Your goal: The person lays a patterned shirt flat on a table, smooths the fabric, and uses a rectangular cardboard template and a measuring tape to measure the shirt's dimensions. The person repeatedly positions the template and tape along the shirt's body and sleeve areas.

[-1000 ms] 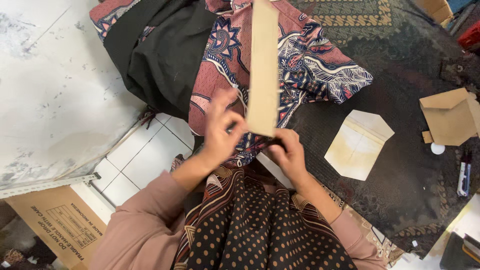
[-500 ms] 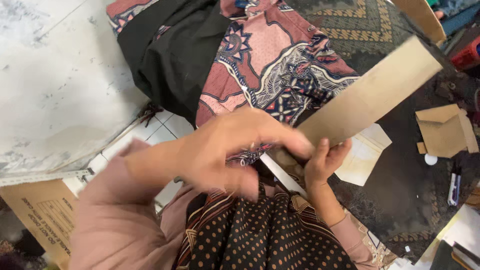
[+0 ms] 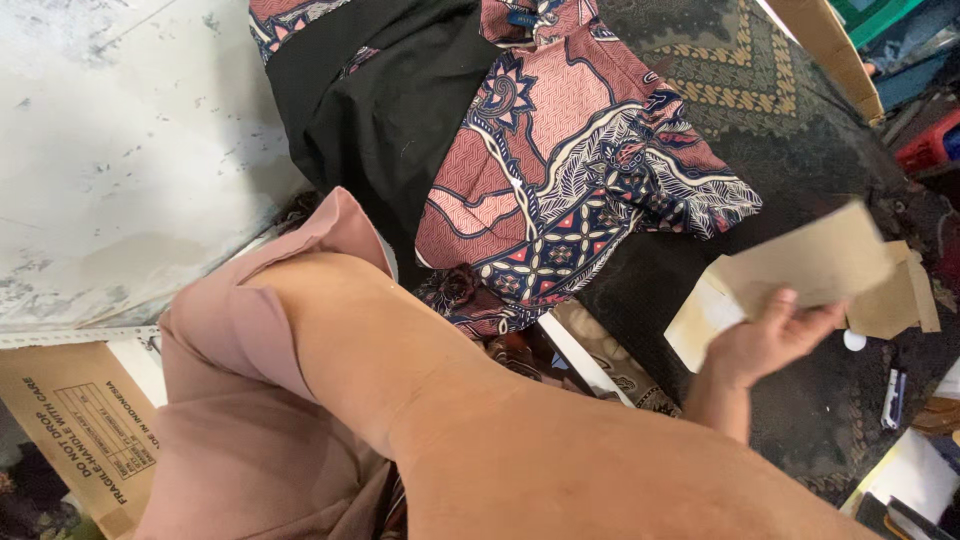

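Observation:
My right hand (image 3: 768, 342) grips a flat brown cardboard piece (image 3: 815, 262) by its lower edge, out to the right over the dark patterned carpet (image 3: 800, 130). Under that piece lie a pale sheet (image 3: 700, 322) and another brown cardboard piece (image 3: 905, 300). A pink and maroon batik shirt (image 3: 570, 170) with a black inner side (image 3: 385, 110) lies spread on the floor ahead of me. My left forearm (image 3: 420, 370), in a pushed-up pink sleeve (image 3: 250, 400), crosses the foreground close to the camera; its hand is out of view.
A brown cardboard box (image 3: 75, 420) sits at the bottom left beside a marbled white floor (image 3: 110, 150). A marker pen (image 3: 893, 385) and a small white cap (image 3: 853, 340) lie on the carpet at right. A long cardboard strip (image 3: 825, 45) and coloured crates are at the top right.
My right hand has carried the cardboard piece away from the shirt to the right and lowered it. My left arm has swung up across the camera, taking its hand out of view.

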